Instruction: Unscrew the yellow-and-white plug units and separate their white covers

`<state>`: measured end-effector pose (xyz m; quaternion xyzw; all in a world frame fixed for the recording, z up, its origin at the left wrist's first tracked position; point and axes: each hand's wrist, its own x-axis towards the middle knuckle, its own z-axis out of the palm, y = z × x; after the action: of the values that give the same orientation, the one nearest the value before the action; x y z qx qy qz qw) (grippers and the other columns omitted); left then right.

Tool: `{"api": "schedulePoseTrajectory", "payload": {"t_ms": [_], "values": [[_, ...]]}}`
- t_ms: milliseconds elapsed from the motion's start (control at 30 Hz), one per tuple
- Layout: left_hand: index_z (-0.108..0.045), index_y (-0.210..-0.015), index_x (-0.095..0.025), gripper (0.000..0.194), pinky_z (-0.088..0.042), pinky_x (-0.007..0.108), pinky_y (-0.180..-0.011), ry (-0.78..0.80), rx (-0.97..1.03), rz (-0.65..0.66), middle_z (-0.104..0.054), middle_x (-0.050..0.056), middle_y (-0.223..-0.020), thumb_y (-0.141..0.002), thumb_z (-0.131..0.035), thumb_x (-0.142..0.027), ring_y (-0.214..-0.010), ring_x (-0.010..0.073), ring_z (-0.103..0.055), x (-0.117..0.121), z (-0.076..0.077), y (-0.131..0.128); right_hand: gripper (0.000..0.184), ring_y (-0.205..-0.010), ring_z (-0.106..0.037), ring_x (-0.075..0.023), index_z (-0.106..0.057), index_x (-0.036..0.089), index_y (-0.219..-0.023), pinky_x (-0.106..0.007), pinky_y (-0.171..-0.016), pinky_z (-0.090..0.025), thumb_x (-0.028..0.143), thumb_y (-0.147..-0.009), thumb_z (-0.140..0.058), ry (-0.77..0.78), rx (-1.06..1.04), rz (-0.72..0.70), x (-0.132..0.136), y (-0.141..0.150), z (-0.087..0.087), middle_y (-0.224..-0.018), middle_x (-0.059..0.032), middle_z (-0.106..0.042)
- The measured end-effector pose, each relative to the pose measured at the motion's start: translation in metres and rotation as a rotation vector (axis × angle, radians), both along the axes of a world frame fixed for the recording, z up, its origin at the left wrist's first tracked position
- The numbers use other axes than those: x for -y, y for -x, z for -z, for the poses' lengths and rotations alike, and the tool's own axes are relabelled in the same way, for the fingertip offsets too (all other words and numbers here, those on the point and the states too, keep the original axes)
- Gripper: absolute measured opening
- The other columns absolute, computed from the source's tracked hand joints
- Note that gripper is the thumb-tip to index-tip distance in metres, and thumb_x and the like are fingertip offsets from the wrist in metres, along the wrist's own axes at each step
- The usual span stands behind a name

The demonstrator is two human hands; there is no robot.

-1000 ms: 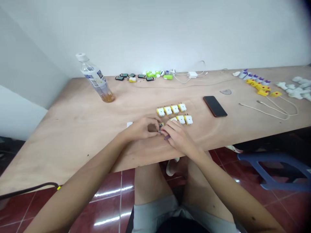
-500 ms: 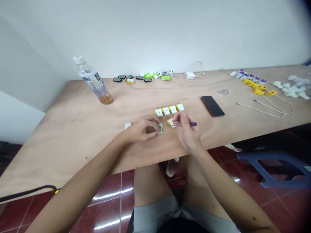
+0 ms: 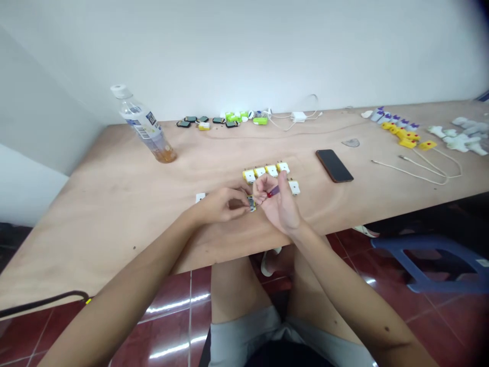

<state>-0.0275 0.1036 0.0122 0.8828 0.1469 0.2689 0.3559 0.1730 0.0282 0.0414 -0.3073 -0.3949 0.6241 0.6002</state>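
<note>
My left hand (image 3: pixel 223 204) rests on the wooden table (image 3: pixel 114 204), fingers closed on a small yellow plug part (image 3: pixel 251 203) with its inside showing. My right hand (image 3: pixel 280 204) is raised just right of it, palm turned up, fingers curled round a small red and purple tool (image 3: pixel 272 191). Behind the hands lies a row of yellow and white plugs (image 3: pixel 266 172), and one more plug (image 3: pixel 294 187) sits right of my right hand.
A tilted plastic bottle (image 3: pixel 143 125) stands at the back left. A black phone (image 3: pixel 334 165) lies right of the plugs. Green and dark parts (image 3: pixel 219 120) and a white charger (image 3: pixel 298 117) line the wall. Yellow and purple plugs (image 3: pixel 401 130), white parts and cables lie far right. A blue stool (image 3: pixel 428 260) stands below.
My right hand left the yellow part, swung out to the right with the tool, then came back beside my left hand with its palm turned up. My left hand stayed put.
</note>
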Motion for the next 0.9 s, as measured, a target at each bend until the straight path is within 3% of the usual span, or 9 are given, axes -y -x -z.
{"api": "schedulePoseTrajectory", "payload": {"t_ms": [600,900], "values": [[-0.086,-0.102,-0.02,0.007,-0.064,0.044,-0.11,0.017,0.001,0.005,-0.08,0.015,-0.13,-0.1,-0.081,-0.025,-0.118,0.029,-0.079,-0.001,0.001,0.0,0.08,-0.066,-0.033,-0.0165,-0.055,0.025,-0.072,-0.033,-0.061,-0.037,0.103,-0.089,-0.055,-0.008,0.086,0.048,-0.007,0.001,-0.002,-0.073,0.002,-0.037],[-0.086,-0.101,-0.02,0.008,-0.063,0.039,-0.107,0.003,-0.001,0.004,-0.08,0.013,-0.127,-0.101,-0.08,-0.024,-0.117,0.0266,-0.078,0.0,0.001,0.001,0.077,-0.067,-0.033,-0.0158,-0.058,0.024,-0.073,-0.033,-0.062,-0.034,0.1,-0.085,-0.066,-0.037,0.072,0.055,-0.01,0.004,0.001,-0.073,0.0019,-0.039]]}}
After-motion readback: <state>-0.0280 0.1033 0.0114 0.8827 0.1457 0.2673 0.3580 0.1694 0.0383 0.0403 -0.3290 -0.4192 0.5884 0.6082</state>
